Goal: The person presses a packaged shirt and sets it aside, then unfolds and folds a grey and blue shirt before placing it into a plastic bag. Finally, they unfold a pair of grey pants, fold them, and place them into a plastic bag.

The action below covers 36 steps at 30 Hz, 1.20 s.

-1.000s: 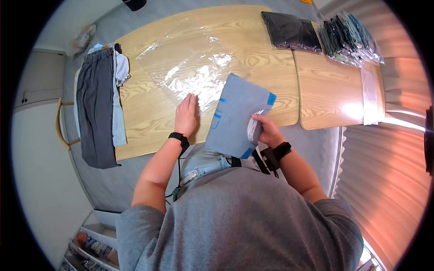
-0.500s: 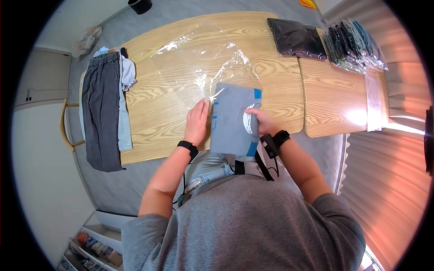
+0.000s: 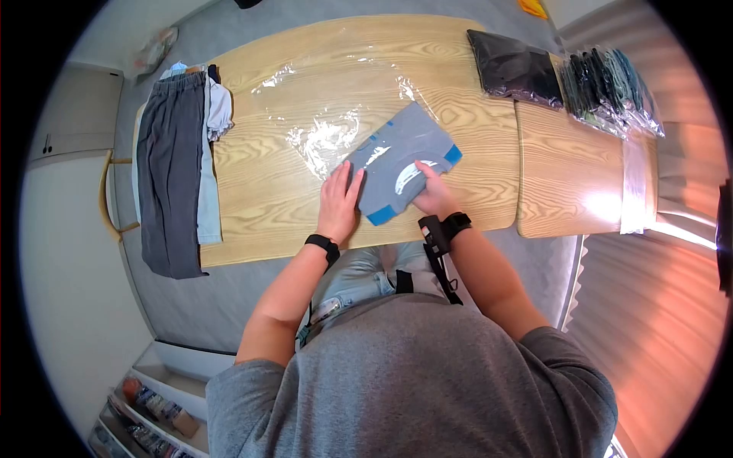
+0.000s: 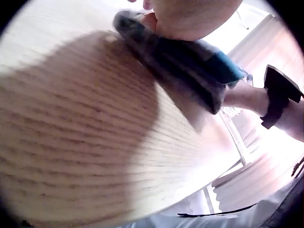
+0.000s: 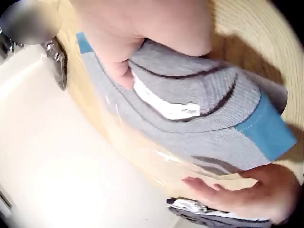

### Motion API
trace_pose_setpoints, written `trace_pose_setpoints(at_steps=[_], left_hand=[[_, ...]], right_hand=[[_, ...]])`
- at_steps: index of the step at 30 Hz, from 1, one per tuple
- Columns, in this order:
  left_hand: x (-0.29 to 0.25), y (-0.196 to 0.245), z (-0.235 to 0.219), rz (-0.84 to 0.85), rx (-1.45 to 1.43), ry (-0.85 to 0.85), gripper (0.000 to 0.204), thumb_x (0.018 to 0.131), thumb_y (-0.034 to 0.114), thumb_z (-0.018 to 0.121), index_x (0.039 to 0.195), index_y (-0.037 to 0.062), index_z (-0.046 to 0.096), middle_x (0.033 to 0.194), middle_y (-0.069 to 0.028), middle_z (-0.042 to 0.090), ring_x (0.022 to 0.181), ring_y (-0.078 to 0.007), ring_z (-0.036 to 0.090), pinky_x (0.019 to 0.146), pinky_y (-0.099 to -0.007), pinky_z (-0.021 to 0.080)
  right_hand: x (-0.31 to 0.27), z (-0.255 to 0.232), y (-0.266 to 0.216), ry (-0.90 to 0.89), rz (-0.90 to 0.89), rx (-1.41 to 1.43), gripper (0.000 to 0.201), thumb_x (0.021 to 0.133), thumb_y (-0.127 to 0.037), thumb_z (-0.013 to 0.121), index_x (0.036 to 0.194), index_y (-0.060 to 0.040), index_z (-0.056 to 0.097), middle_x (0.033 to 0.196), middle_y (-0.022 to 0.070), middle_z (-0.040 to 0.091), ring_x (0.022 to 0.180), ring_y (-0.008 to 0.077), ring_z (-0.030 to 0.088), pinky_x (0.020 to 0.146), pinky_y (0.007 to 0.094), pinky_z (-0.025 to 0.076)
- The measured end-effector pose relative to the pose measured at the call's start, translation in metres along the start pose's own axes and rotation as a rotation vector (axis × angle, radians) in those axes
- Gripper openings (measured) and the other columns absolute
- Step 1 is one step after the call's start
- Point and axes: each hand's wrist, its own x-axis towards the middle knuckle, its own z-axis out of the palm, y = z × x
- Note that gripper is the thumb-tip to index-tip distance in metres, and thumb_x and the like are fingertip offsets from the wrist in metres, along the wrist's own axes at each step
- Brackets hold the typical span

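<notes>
A folded grey shirt (image 3: 405,153) with blue trim lies at an angle over the near part of a clear plastic bag (image 3: 321,130). Glare from clear film crosses its far left part. My right hand (image 3: 437,192) grips the shirt at the neckline, thumb on top beside the white neck label (image 5: 164,104) and the other fingers underneath. At the shirt's left edge my left hand (image 3: 338,202) rests with straight fingers, its fingertips at the bag's near edge. In the right wrist view, the left hand (image 5: 242,197) shows beside a blue trim piece, thumb apart from the fingers.
Dark grey trousers (image 3: 172,168) and light garments (image 3: 219,107) lie along the left end of the wooden table (image 3: 275,221). Bagged dark clothing (image 3: 515,67) and a row of bagged garments (image 3: 607,88) stand at the back right. Flat clear film (image 3: 634,183) lies near the right edge.
My right hand has swung the shirt left and down, then forward onto the bag, turning it. My left hand has shifted slightly right and stays near the bag's edge.
</notes>
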Motion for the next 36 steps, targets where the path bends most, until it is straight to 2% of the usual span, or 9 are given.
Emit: trace_pose_setpoints(at_steps=[3, 9, 13, 19, 23, 25, 27, 35, 36], left_hand=[[0.000, 0.008, -0.010, -0.055, 0.121, 0.003, 0.064, 0.071, -0.006, 0.051, 0.132, 0.0075, 0.042, 0.135, -0.0197, 0.040, 0.122, -0.0372, 0.042, 0.101, -0.0473, 0.033], [-0.017, 0.047, 0.011, 0.400, -0.440, -0.535, 0.057, 0.075, 0.008, 0.060, 0.128, 0.0002, 0.042, 0.125, -0.0201, 0.045, 0.113, -0.0366, 0.048, 0.094, -0.0412, 0.041], [-0.008, 0.065, 0.035, 0.172, -0.299, -0.312, 0.057, 0.079, 0.021, 0.063, 0.123, -0.0076, 0.040, 0.117, -0.0224, 0.050, 0.107, -0.0356, 0.052, 0.089, -0.0405, 0.044], [0.013, 0.055, 0.064, -0.496, -0.092, -0.636, 0.041, 0.090, 0.040, 0.046, 0.101, 0.0020, 0.057, 0.087, -0.0206, 0.066, 0.074, -0.0369, 0.065, 0.065, -0.0470, 0.050], [0.011, 0.041, 0.069, -0.464, -0.074, -0.490, 0.042, 0.092, 0.042, 0.041, 0.086, 0.0053, 0.060, 0.075, -0.0171, 0.066, 0.064, -0.0363, 0.065, 0.060, -0.0484, 0.049], [0.018, 0.037, 0.053, -0.507, -0.103, -0.631, 0.044, 0.091, 0.042, 0.043, 0.101, 0.0023, 0.059, 0.093, -0.0193, 0.065, 0.085, -0.0352, 0.064, 0.072, -0.0489, 0.048], [0.008, 0.038, 0.045, -0.226, 0.072, -0.292, 0.053, 0.088, 0.039, 0.048, 0.121, -0.0020, 0.050, 0.122, -0.0223, 0.053, 0.115, -0.0345, 0.049, 0.092, -0.0490, 0.039], [-0.015, 0.046, 0.021, -0.113, 0.182, -0.467, 0.065, 0.082, 0.041, 0.053, 0.126, -0.0069, 0.046, 0.138, -0.0271, 0.034, 0.131, -0.0398, 0.028, 0.107, -0.0489, 0.023], [-0.016, 0.049, 0.017, -0.108, 0.198, -0.584, 0.071, 0.084, 0.048, 0.052, 0.129, -0.0065, 0.043, 0.141, -0.0275, 0.030, 0.133, -0.0392, 0.026, 0.109, -0.0473, 0.021]], right_hand=[[0.001, 0.003, 0.005, 0.092, -0.141, -0.188, 0.034, 0.091, -0.018, 0.056, 0.122, -0.0064, 0.048, 0.123, 0.0113, 0.055, 0.112, 0.0299, 0.054, 0.096, 0.0470, 0.043], [-0.009, 0.022, -0.002, 0.139, 0.082, -0.029, 0.035, 0.089, -0.018, 0.060, 0.120, -0.0050, 0.048, 0.120, 0.0111, 0.057, 0.111, 0.0297, 0.054, 0.094, 0.0459, 0.044], [-0.001, 0.022, -0.001, 0.147, 0.210, 0.032, 0.034, 0.090, -0.020, 0.059, 0.118, -0.0041, 0.049, 0.119, 0.0115, 0.057, 0.110, 0.0293, 0.054, 0.096, 0.0437, 0.044], [-0.008, 0.036, 0.014, 0.065, 0.104, -0.007, 0.034, 0.092, -0.026, 0.057, 0.116, -0.0036, 0.051, 0.117, 0.0116, 0.058, 0.109, 0.0280, 0.054, 0.098, 0.0414, 0.041], [0.000, 0.043, 0.020, 0.083, 0.134, 0.065, 0.034, 0.093, -0.029, 0.055, 0.116, -0.0034, 0.051, 0.114, 0.0109, 0.059, 0.108, 0.0276, 0.054, 0.098, 0.0399, 0.041], [0.015, 0.044, 0.024, 0.084, 0.088, 0.049, 0.035, 0.094, -0.030, 0.054, 0.116, -0.0031, 0.051, 0.114, 0.0111, 0.059, 0.107, 0.0269, 0.054, 0.097, 0.0393, 0.041], [0.032, 0.049, 0.026, -0.068, 0.100, 0.051, 0.038, 0.093, -0.032, 0.055, 0.116, -0.0029, 0.051, 0.111, 0.0113, 0.059, 0.103, 0.0253, 0.054, 0.094, 0.0396, 0.043], [0.083, 0.083, 0.028, -0.058, 0.268, -0.193, 0.047, 0.090, -0.037, 0.057, 0.056, -0.0054, 0.056, 0.050, 0.0067, 0.051, 0.044, 0.0164, 0.049, 0.044, 0.0284, 0.043], [0.114, 0.061, 0.029, -0.346, 0.366, -0.002, 0.041, 0.091, -0.035, 0.056, 0.065, -0.0040, 0.058, 0.058, 0.0082, 0.055, 0.052, 0.0169, 0.054, 0.050, 0.0287, 0.046]])
